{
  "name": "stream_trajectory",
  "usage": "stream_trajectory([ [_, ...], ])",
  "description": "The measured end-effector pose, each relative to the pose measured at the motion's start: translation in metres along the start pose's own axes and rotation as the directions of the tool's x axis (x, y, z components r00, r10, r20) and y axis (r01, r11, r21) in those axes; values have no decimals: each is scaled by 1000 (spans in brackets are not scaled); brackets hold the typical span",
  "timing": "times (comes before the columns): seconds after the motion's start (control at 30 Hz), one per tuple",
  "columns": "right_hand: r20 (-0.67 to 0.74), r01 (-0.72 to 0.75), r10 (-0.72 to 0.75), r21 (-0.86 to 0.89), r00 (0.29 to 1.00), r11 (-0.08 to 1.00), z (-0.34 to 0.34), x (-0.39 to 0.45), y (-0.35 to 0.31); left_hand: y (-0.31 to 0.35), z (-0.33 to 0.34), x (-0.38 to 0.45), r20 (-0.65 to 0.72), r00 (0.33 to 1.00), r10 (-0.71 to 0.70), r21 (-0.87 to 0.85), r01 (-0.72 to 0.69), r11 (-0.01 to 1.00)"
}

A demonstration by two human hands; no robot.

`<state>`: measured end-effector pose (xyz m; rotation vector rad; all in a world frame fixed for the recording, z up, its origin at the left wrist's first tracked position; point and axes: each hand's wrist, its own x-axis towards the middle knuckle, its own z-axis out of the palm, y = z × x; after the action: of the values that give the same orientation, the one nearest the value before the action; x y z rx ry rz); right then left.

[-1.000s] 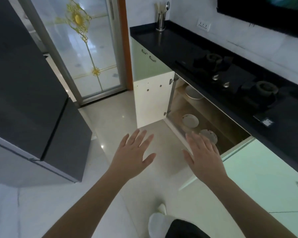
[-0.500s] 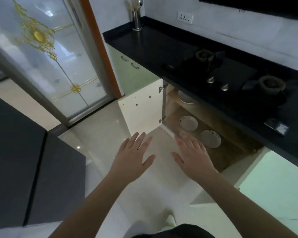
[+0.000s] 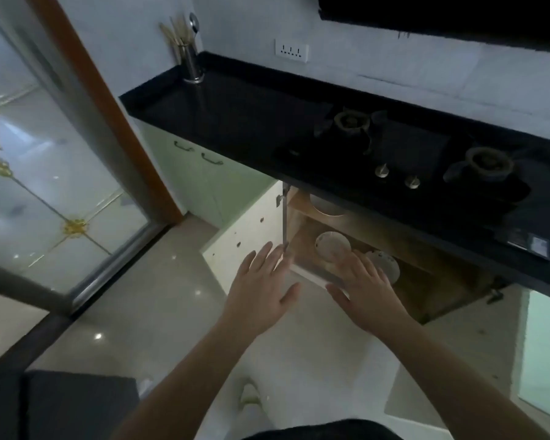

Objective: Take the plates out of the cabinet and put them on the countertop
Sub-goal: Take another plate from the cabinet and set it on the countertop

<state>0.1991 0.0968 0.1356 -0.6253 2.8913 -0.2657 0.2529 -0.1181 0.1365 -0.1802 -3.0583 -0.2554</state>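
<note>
Since the earlier frame the open cabinet (image 3: 359, 249) under the black counter (image 3: 235, 122) looms closer. Three pale round plates sit inside: one (image 3: 326, 206) on the upper shelf, two (image 3: 332, 247) (image 3: 386, 263) below. Left hand (image 3: 261, 296) and right hand (image 3: 367, 292) reach, fingers (image 3: 261, 258) spread, holding nothing

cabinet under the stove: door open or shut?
Open. The cabinet door is swung out, its white inner face showing, and plates are visible on the shelves inside.
</note>
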Motion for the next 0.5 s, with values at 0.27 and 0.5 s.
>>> stream_trajectory([
  [0.27, -47, -176, 177, 29, 983, 984, 0, 46, -27, -58, -4, 70, -62, 964, 257, -20, -259, 966],
  [0.5, -56, -236, 239, 60, 969, 970, 7, 76, -11, -57, 16, 120, 45, 955, 295, -7, -295, 956],
])
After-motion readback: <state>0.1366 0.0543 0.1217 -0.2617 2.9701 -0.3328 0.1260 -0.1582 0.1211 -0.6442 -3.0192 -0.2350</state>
